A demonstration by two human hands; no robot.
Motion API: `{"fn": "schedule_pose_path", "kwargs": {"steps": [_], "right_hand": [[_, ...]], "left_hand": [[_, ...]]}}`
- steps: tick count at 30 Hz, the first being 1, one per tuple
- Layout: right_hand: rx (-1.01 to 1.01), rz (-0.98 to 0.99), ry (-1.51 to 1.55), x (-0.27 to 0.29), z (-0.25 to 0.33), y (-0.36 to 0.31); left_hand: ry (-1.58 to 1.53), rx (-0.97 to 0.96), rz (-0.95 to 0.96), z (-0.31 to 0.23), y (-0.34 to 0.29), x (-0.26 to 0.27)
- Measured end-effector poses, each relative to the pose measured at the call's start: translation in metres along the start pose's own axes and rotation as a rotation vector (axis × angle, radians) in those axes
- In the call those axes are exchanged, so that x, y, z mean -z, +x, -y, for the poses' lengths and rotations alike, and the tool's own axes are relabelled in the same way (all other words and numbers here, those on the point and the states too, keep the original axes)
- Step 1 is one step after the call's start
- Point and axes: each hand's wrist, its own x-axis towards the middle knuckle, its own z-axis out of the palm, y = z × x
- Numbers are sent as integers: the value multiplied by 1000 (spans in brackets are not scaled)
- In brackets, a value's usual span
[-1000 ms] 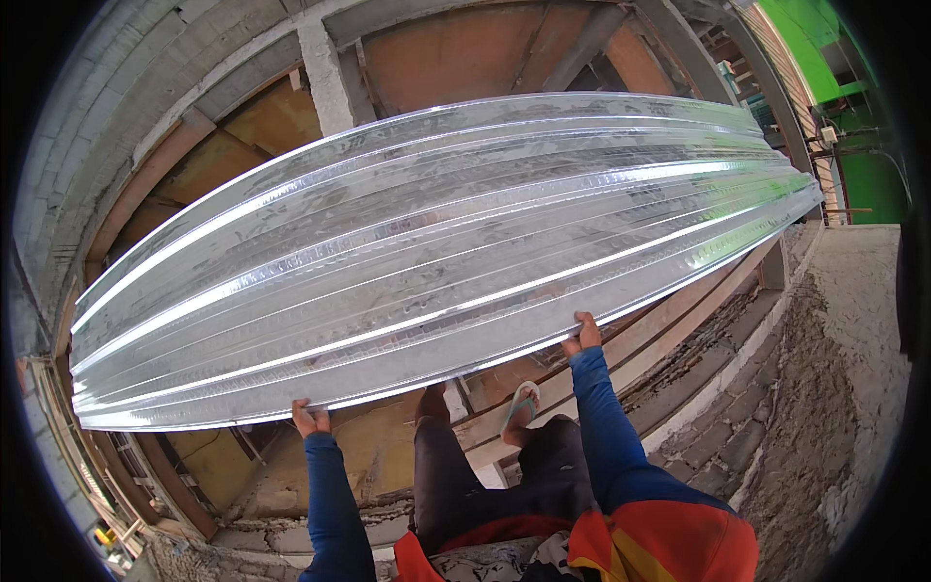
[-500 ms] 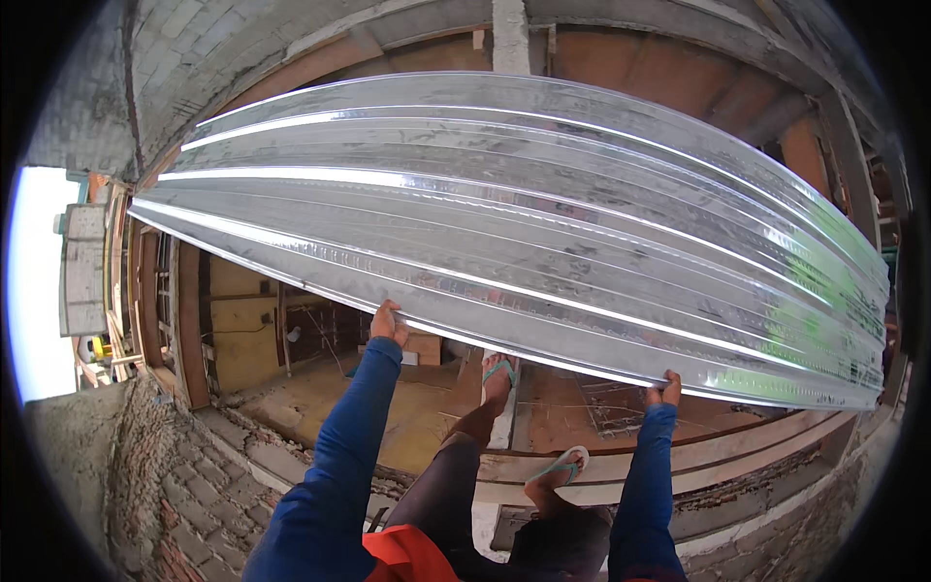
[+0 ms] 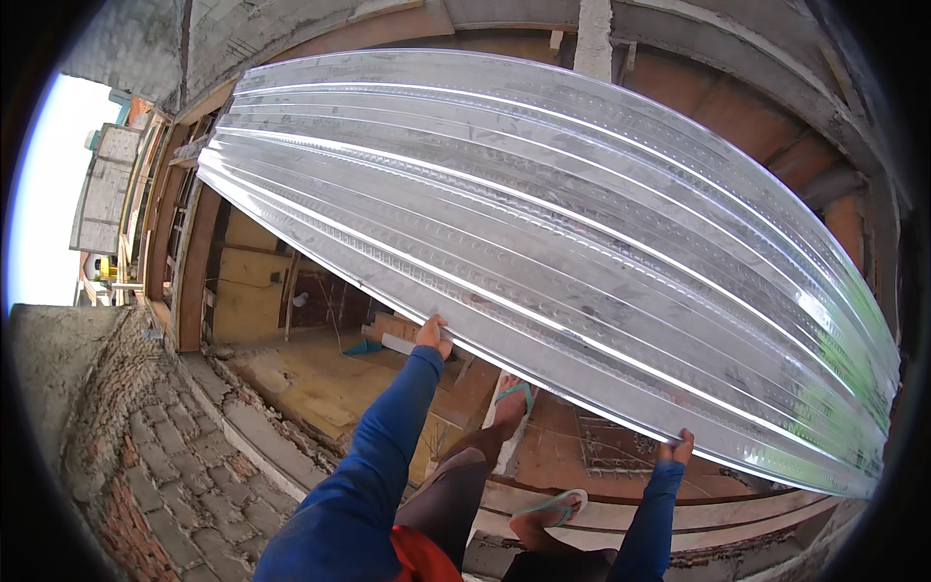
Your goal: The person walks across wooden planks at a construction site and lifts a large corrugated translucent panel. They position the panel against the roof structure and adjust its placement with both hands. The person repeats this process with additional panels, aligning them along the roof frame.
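Note:
A long, ribbed sheet of shiny galvanized metal decking (image 3: 543,242) spans most of the view, from upper left to lower right. My left hand (image 3: 433,336) grips its near edge around the middle, the thumb showing at the rim. Farther right along that same edge, my right hand (image 3: 677,448) is closed on the sheet too. The fingers under the metal are hidden on both hands. Blue sleeves cover both arms. My sandalled feet (image 3: 511,396) stand below the sheet, one on a narrow pale beam (image 3: 504,456) and one near a wooden beam.
Beneath lies a lower level with a yellowish floor (image 3: 301,388) and a teal dustpan-like object (image 3: 363,347). Rough brickwork (image 3: 184,475) rises at lower left. Wooden planks (image 3: 621,529) run along the near side. A concrete beam (image 3: 593,39) passes beyond the sheet's far edge.
In the view, the sheet has tilted, its right end lower and its left end shifted rightward. Both hands keep their hold, appearing farther right and lower. The surroundings have shifted with the head's turn.

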Motion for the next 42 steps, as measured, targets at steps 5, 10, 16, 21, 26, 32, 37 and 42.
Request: {"fn": "schedule_pose_path", "kwargs": {"steps": [5, 10, 16, 21, 26, 32, 37, 42], "right_hand": [[49, -18, -149, -3, -12, -21], [-62, 43, 24, 30, -55, 29], [-42, 2, -61, 42, -91, 48], [-77, -55, 102, 43, -93, 63], [44, 11, 370, 56, -110, 93], [216, -12, 564, 73, -73, 113], [337, -126, 345, 101, -66, 152], [294, -63, 398, 114, -69, 165]], "left_hand": [[86, 55, 60, 7, 30, 47], [36, -26, 77, 9, 51, 51], [72, -49, 71, 21, 43, 51], [227, -44, 78, 57, 89, 53], [167, 61, 315, 74, 124, 81], [259, -98, 376, 64, 140, 89], [510, -153, 424, 68, 135, 84], [286, -88, 431, 72, 142, 79]]}}
